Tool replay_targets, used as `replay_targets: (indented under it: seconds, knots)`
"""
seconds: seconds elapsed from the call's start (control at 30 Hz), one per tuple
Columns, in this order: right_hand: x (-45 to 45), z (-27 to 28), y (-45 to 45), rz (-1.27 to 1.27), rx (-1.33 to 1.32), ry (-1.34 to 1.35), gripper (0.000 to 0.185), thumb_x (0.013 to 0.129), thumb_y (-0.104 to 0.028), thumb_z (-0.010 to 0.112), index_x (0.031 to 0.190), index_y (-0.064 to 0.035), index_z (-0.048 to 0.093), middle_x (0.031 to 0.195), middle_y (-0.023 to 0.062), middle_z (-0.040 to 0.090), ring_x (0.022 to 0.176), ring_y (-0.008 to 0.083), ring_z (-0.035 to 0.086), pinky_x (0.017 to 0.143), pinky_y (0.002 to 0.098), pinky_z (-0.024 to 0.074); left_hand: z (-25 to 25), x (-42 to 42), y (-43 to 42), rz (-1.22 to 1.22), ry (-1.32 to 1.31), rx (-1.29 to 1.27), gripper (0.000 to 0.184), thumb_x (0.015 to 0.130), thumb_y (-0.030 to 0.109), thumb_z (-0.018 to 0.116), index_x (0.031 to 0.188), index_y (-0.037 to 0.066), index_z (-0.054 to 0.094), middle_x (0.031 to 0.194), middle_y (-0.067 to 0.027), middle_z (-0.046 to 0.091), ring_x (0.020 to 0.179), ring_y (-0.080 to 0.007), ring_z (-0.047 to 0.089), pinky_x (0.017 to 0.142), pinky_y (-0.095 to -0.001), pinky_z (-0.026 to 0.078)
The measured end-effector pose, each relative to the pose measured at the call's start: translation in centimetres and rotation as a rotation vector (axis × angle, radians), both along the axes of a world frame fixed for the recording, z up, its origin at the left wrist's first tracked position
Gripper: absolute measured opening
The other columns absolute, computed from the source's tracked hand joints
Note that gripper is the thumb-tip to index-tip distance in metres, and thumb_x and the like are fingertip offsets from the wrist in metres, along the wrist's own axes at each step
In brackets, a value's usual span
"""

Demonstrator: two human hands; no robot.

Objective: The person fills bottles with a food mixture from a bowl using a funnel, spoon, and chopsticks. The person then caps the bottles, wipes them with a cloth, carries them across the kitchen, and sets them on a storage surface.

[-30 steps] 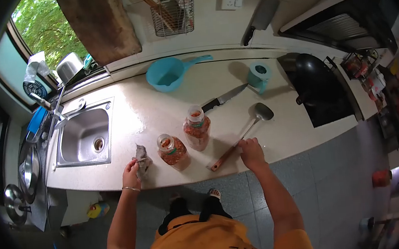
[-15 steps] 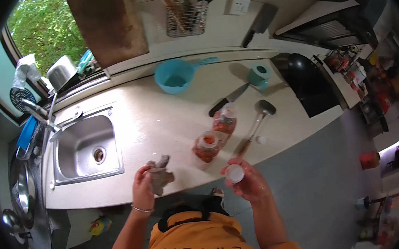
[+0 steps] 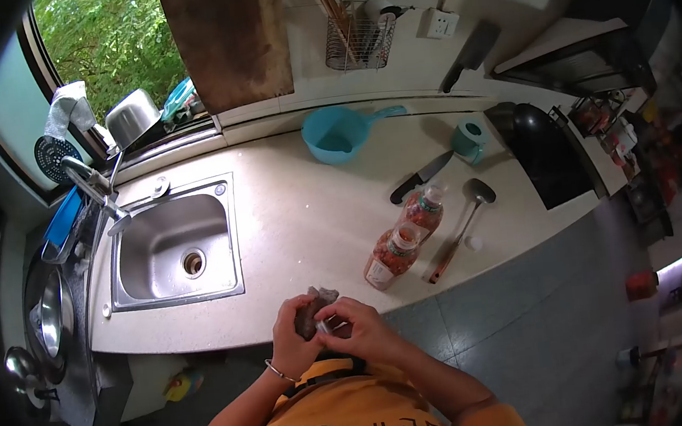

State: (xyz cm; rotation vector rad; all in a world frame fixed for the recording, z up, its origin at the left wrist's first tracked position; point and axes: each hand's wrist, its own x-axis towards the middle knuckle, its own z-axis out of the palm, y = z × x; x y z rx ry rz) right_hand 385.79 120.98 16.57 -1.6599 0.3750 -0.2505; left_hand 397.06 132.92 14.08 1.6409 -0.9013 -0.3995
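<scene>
Grey cloth point(image 3: 307, 316) is gripped in the left hand point(image 3: 289, 333), the right hand point(image 3: 357, 326) pinching a white cap point(image 3: 323, 326) against it; beyond them, rightward, an uncapped bottle point(image 3: 391, 259) stands on the counter point(image 3: 296, 217).

In the left hand point(image 3: 291, 337) the cloth point(image 3: 305, 321) is dull grey, and the cap point(image 3: 324, 327) in the right hand point(image 3: 360, 328) is whitish, while the shirt point(image 3: 360, 412) behind both hands is orange with black letters. Ahead of the right hand, the near bottle point(image 3: 388, 263) shows mottled red-orange through clear sides with a white label, the far bottle point(image 3: 421, 215) the same red with green, and the ladle point(image 3: 443, 263) has a brown grip. Farther beyond that hand, the knife point(image 3: 408, 187) is black-handled, the dipper point(image 3: 333, 131) turquoise and the mug point(image 3: 468, 145) teal, all on a cream counter point(image 3: 293, 226).
</scene>
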Motion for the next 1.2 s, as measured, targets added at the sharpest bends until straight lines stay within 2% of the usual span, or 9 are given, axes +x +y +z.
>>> replay_targets:
  seconds: [0.17, 0.2, 0.23, 0.37, 0.43, 0.53, 0.77, 0.83, 1.2]
  knots:
    - [-1.9, 1.4, -2.4, -0.088, -0.273, 0.021, 0.028, 0.080, -0.011, 0.073, 0.104, -0.0048, 0.060, 0.098, 0.0062, 0.056, 0.083, 0.0130, 0.061, 0.073, 0.0254, 0.0529, -1.0, 2.8, -0.3, -0.021, -0.054, 0.000, 0.049, 0.064, -0.001, 0.062, 0.112, 0.004, 0.053, 0.101, -0.0134, 0.058, 0.097, -0.0264, 0.059, 0.087, -0.0341, 0.047]
    - [-3.2, 2.8, -3.3, -0.057, -0.018, 0.121, 0.029, 0.079, -0.011, 0.073, 0.104, -0.0047, 0.060, 0.098, 0.0065, 0.057, 0.084, 0.0138, 0.061, 0.074, 0.0248, 0.0521, -1.5, 3.3, -0.9, 0.029, -0.048, 0.026, 0.047, 0.065, -0.001, 0.060, 0.111, 0.004, 0.053, 0.100, -0.0140, 0.058, 0.097, -0.0273, 0.059, 0.087, -0.0348, 0.047]
    - [-4.6, 3.8, -4.3, -0.026, 0.240, 0.224, 0.030, 0.078, -0.010, 0.073, 0.105, -0.0045, 0.060, 0.099, 0.0069, 0.057, 0.085, 0.0145, 0.061, 0.076, 0.0242, 0.0514, -1.5, 3.6, -1.9, 0.078, 0.418, 0.031, 0.045, 0.066, 0.000, 0.060, 0.111, 0.005, 0.055, 0.102, -0.0151, 0.057, 0.096, -0.0296, 0.058, 0.085, -0.0366, 0.048]
    - [-9.0, 5.6, -8.2, -0.023, 0.305, 0.282, 0.034, 0.077, -0.008, 0.072, 0.108, -0.0034, 0.060, 0.101, 0.0084, 0.059, 0.087, 0.0175, 0.063, 0.077, 0.0239, 0.0511, -5.3, 6.6, -4.4, 0.094, -0.355, 0.284, 0.049, 0.067, 0.003, 0.066, 0.115, 0.007, 0.056, 0.106, -0.0136, 0.057, 0.101, -0.0295, 0.056, 0.088, -0.0380, 0.045]
    - [-9.4, 6.8, -9.7, -0.291, -1.061, 0.310, 0.040, 0.076, -0.008, 0.070, 0.114, -0.0030, 0.059, 0.103, 0.0107, 0.059, 0.090, 0.0221, 0.063, 0.075, 0.0277, 0.0520, -4.3, 5.7, -5.5, 0.136, -0.613, 0.487, 0.050, 0.068, 0.003, 0.068, 0.116, 0.007, 0.056, 0.108, -0.0131, 0.057, 0.102, -0.0293, 0.055, 0.089, -0.0384, 0.044]
    - [-8.8, 9.6, -10.5, -0.306, -0.625, 0.268, 0.046, 0.077, -0.009, 0.071, 0.121, -0.0022, 0.057, 0.106, 0.0115, 0.060, 0.090, 0.0179, 0.063, 0.070, 0.0294, 0.0546, -0.7, 3.0, -7.6, -0.015, -0.460, 0.118, 0.044, 0.070, 0.003, 0.068, 0.113, 0.008, 0.060, 0.109, -0.0133, 0.057, 0.103, -0.0311, 0.054, 0.088, -0.0406, 0.044]
    - [-6.2, 7.7, -6.7, -0.389, -0.496, 0.377, 0.056, 0.081, -0.018, 0.068, 0.132, -0.0057, 0.050, 0.102, 0.0110, 0.058, 0.091, 0.0213, 0.059, 0.070, 0.0284, 0.0515, 1.4, -1.1, -11.4, -0.148, -0.303, -0.034, 0.060, 0.070, 0.005, 0.071, 0.126, 0.007, 0.052, 0.117, -0.0162, 0.053, 0.107, -0.0357, 0.052, 0.092, -0.0396, 0.045]
    - [-6.1, 8.9, -4.7, 0.111, -0.244, 0.225, 0.058, 0.082, -0.020, 0.069, 0.135, -0.0068, 0.048, 0.103, 0.0107, 0.058, 0.088, 0.0184, 0.059, 0.068, 0.0262, 0.0515, 0.2, -1.3, -12.0, -0.231, -0.225, -0.026, 0.065, 0.071, 0.007, 0.071, 0.131, 0.008, 0.047, 0.122, -0.0173, 0.050, 0.111, -0.0363, 0.051, 0.095, -0.0402, 0.043]
    - [-7.0, 8.8, -9.5, -0.391, -0.477, 0.184, 0.041, 0.078, -0.008, 0.072, 0.118, -0.0048, 0.061, 0.111, 0.0097, 0.060, 0.091, 0.0149, 0.061, 0.065, 0.0257, 0.0528, 2.1, -1.8, -13.4, -0.176, -0.231, -0.126, 0.071, 0.069, 0.016, 0.078, 0.132, 0.007, 0.045, 0.120, -0.0153, 0.052, 0.112, -0.0344, 0.049, 0.095, -0.0403, 0.043]
